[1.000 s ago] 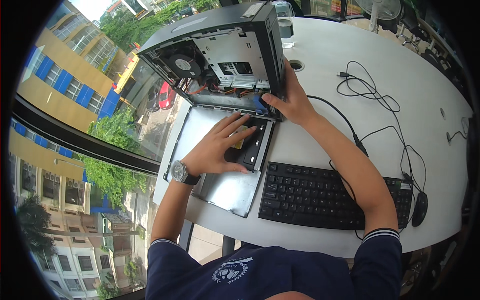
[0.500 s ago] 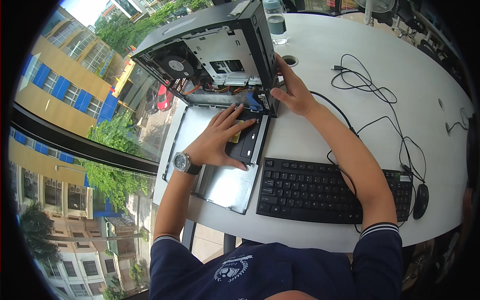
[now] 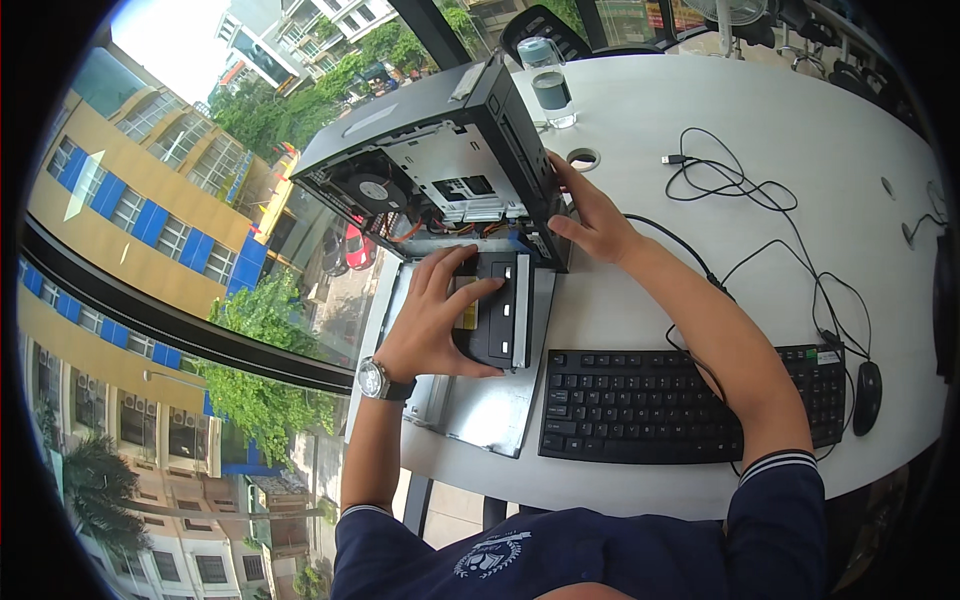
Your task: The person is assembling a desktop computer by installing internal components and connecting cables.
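A dark desktop computer case [image 3: 420,115] stands on the white table with its side open, showing a round fan [image 3: 373,189], a metal drive cage [image 3: 470,165] and orange and black cables. Next to it, a silver side panel [image 3: 485,415] lies flat. Over that panel my left hand [image 3: 425,320], wearing a watch, holds a black optical drive [image 3: 492,320] with a yellow label. Its thumb is at the near edge and the fingers reach across the top and far edge. My right hand [image 3: 600,222] grips the case's front corner; some of its fingertips are hidden behind.
A black keyboard [image 3: 640,405] and mouse [image 3: 868,398] sit near the table's front edge, under and beside my right forearm. A coiled cable [image 3: 735,180], a tape roll [image 3: 584,159] and a water bottle [image 3: 550,88] are farther back. A large window borders the left.
My left hand has gone from lying spread on the drive to gripping it, and the drive has come slightly nearer, away from the case. The whole view has shifted; my right hand stays on the case.
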`<act>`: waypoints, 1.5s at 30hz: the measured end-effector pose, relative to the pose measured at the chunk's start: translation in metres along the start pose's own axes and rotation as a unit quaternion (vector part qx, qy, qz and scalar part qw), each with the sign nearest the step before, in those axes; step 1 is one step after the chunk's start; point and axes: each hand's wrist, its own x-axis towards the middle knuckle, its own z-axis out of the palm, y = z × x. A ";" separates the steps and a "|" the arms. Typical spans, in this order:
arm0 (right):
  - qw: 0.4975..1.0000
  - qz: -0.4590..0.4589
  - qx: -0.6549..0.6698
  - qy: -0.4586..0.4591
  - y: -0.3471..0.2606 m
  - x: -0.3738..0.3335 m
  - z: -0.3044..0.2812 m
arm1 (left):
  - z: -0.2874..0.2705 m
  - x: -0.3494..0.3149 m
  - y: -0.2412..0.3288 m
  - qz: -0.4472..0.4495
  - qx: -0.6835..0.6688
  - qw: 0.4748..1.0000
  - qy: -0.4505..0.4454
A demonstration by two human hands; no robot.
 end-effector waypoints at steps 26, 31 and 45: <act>0.998 0.011 0.004 0.061 -0.012 0.003 0.001 | 0.012 0.087 -0.057 0.062 0.321 0.867 0.375; 0.994 0.028 0.000 0.101 -0.021 0.005 0.008 | 0.021 0.090 -0.071 0.057 0.338 0.862 0.374; 0.981 -0.002 -0.063 0.184 -0.017 0.011 0.022 | 0.047 0.113 -0.064 0.065 0.235 0.875 0.418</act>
